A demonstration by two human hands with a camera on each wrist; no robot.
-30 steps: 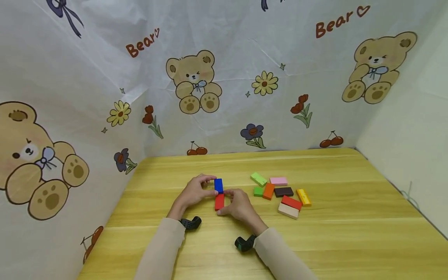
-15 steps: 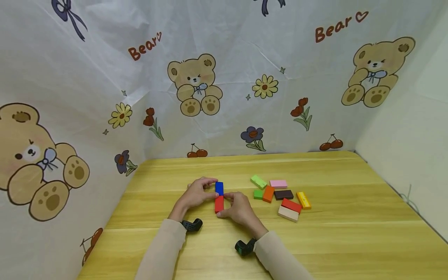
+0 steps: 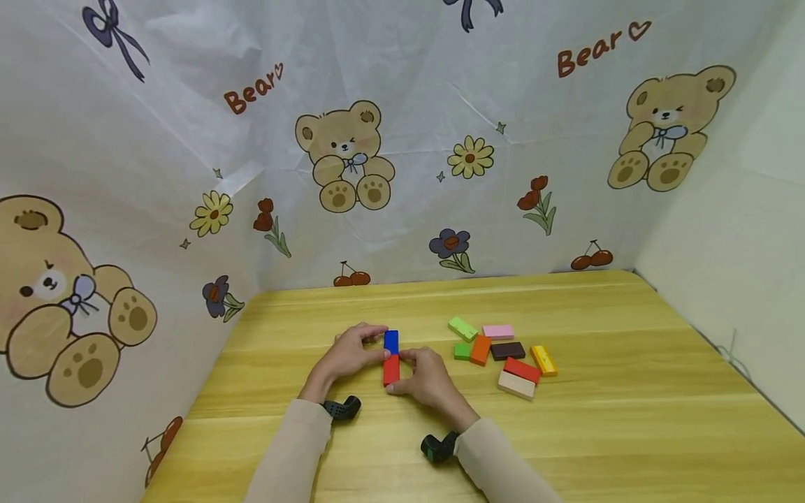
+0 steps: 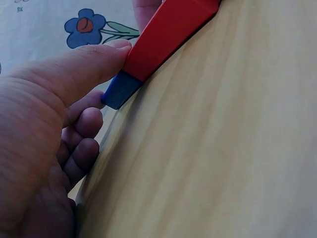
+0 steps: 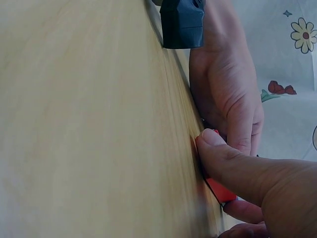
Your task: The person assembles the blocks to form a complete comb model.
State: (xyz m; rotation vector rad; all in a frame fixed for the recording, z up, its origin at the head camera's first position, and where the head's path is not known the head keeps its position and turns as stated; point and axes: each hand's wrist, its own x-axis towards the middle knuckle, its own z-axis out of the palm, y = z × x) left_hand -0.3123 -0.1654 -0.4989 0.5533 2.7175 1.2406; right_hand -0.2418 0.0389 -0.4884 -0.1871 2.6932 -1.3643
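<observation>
On table (image 3: 604, 419): left hand (image 3: 344, 358) pinches blue block (image 3: 391, 341), right hand (image 3: 430, 381) pinches red block (image 3: 391, 370) (end to end).

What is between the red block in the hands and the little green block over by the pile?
In the head view, the right hand lies between the red block and the small green block, its fingers against the red block; beyond it is bare table.

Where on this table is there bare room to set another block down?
Bare wood lies along the table's near right part and behind the blue block. It is crowded where the loose blocks cluster right of both hands.
</observation>
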